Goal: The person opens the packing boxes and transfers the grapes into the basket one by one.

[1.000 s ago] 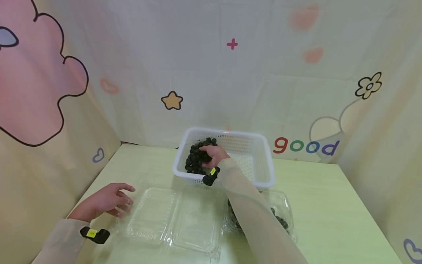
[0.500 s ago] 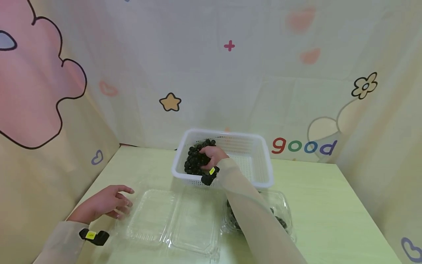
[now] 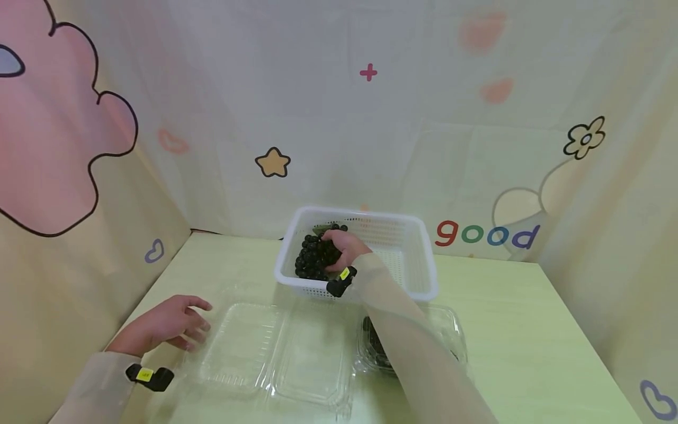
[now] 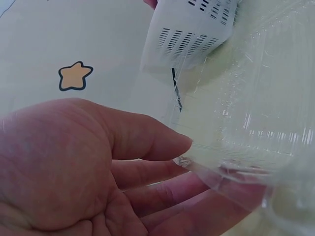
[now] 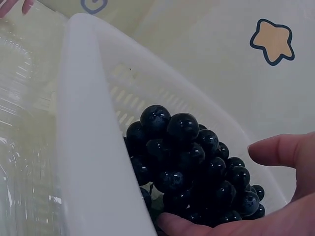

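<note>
- Black grapes [image 3: 313, 259] lie in the left end of a white basket [image 3: 394, 227], the bunch's long axis slanting from back right to front left.
- Right hand [image 3: 345, 250]: thumb and fingers spread wide about the bunch; whether they grip it cannot be told.
- Left hand [image 3: 172, 321]: fingers loosely parted, gripping nothing, at the left edge of an unfolded clear container [image 3: 312, 359] on the surface [image 3: 529, 330].

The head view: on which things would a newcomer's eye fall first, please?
Probably first on the dark grapes in the left part of the white basket, with the right grip at them. Next, perhaps, come the large pink shape at the upper left of the backdrop and the colourful word "good" at its lower right.
</note>
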The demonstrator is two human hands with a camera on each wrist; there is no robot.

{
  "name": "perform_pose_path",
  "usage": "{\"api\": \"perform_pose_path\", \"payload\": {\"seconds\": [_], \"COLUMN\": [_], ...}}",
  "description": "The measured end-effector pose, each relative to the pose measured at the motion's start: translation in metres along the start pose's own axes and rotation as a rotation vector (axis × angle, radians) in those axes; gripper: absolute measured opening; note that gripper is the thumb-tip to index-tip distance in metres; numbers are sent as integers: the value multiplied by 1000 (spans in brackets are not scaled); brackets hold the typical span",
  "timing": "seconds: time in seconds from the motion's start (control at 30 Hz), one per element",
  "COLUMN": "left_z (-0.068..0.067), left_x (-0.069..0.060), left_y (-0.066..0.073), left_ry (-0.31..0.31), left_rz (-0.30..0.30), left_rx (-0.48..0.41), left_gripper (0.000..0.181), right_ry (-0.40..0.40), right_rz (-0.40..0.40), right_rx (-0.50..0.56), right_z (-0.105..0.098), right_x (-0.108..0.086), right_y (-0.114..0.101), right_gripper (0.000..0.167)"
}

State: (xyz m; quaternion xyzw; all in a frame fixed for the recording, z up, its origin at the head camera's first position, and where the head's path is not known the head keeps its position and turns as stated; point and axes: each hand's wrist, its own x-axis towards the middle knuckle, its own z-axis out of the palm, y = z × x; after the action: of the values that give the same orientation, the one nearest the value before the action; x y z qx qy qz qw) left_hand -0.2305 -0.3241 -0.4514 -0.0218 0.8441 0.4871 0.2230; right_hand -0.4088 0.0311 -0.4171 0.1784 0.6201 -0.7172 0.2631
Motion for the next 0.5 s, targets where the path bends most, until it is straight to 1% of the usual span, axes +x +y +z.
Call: {"api": "perform_pose_path", "payload": {"seconds": [0.23,0.3,0.37,0.5], "left_z": [0,0,0,2], "left_x": [0,0,-1,-2], "left_y": [2,4,5,9], "left_ry": [7,18,42,83], "left_rz": [-11,-7,-2,23], "left_rx": [-16,7,35,95], "left_gripper": [49,48,46,45], "right_ry": [-8,-9,-15,-32], "right_rz": [-13,-22,-33,-43], "right_rx": [-2,-12,-17,-17], "right_z": [-4,-5,-6,-9], "right_x": [-4,-5,-7,-12], "right_y": [-2,-2,-2,-2], "right_gripper": [71,66,58,48]}}
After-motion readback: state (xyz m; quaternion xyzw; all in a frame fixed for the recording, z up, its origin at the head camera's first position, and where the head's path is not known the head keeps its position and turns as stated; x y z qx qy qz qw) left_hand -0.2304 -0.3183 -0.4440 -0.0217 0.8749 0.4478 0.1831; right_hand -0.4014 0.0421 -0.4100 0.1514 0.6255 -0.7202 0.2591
